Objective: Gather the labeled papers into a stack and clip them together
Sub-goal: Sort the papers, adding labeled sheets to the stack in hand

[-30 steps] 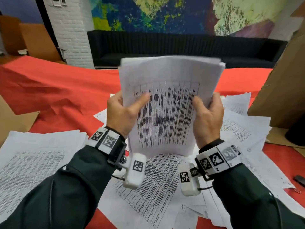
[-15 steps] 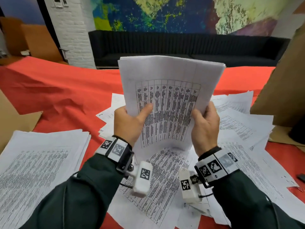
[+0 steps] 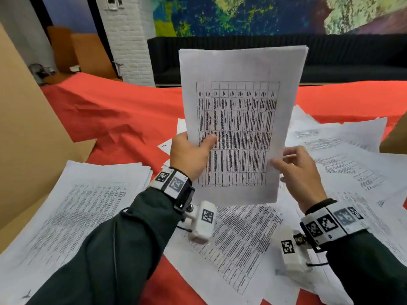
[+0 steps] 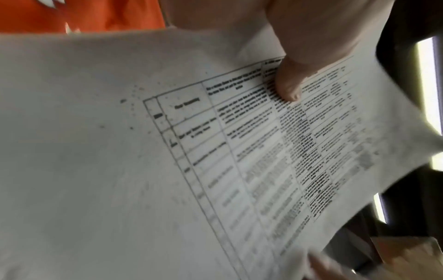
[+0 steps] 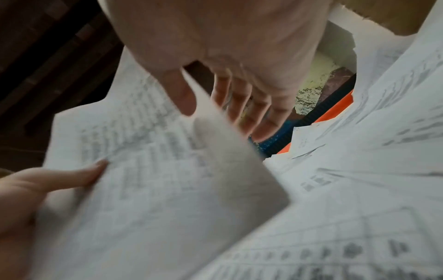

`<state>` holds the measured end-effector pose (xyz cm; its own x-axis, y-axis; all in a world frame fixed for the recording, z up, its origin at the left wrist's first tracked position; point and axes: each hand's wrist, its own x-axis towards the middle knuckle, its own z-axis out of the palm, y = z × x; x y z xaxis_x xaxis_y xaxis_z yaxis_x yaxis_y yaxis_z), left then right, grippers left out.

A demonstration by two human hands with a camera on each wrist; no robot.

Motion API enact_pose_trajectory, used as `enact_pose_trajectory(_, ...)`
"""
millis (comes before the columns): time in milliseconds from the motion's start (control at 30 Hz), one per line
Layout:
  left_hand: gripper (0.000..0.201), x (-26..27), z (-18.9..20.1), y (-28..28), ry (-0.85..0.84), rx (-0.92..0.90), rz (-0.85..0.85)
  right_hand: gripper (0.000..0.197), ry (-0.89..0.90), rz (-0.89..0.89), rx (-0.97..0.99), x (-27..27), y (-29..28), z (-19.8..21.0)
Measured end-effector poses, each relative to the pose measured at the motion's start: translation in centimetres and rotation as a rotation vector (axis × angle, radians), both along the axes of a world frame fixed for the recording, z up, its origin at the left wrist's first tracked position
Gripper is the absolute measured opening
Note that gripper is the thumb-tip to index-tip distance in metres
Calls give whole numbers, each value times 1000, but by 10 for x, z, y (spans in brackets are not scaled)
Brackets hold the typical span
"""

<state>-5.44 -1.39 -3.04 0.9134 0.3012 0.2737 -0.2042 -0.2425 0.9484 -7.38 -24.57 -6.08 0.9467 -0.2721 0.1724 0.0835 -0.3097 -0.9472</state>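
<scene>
Left hand [image 3: 189, 156] pinches upright paper stack [image 3: 240, 119]; right hand [image 3: 299, 172] apparently loose at its edge, grip wide.

Worktop [image 3: 123, 111] covered by a creased red cloth [image 3: 105, 119]. A squared pile of printed sheets [image 3: 72, 208] lies at near left. Loose printed sheets [image 3: 352, 164], overlapping and fanned at differing angles, spread from centre to right, reaching the near edge. A cardboard panel [image 3: 24, 137] rests on the cloth at far left, another [image 3: 396, 137] at right edge.
</scene>
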Motion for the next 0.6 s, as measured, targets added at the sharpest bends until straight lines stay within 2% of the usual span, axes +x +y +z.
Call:
enact_pose_trajectory(133, 12, -3, 12, 88, 55, 137, 117, 18, 279, 265, -372, 7, -11, -15)
enact_pose_trajectory(267, 11, -20, 5, 202, 318, 267, 157, 22, 419, 482, -652, 15, -19, -26)
enact_pose_trajectory(400, 21, -56, -19, 298, 603, 427, 211, 18, 387, 467, -600, 27, -24, -34)
enact_pose_trajectory(500, 22, -81, -32, 324, 812, 534, 195, 16, 382, 448, -590, 32, -25, -36)
enact_pose_trajectory(600, 20, -91, -50, 325, 872, 568, 223, 16, 401, 430, -620, 35, -26, -37)
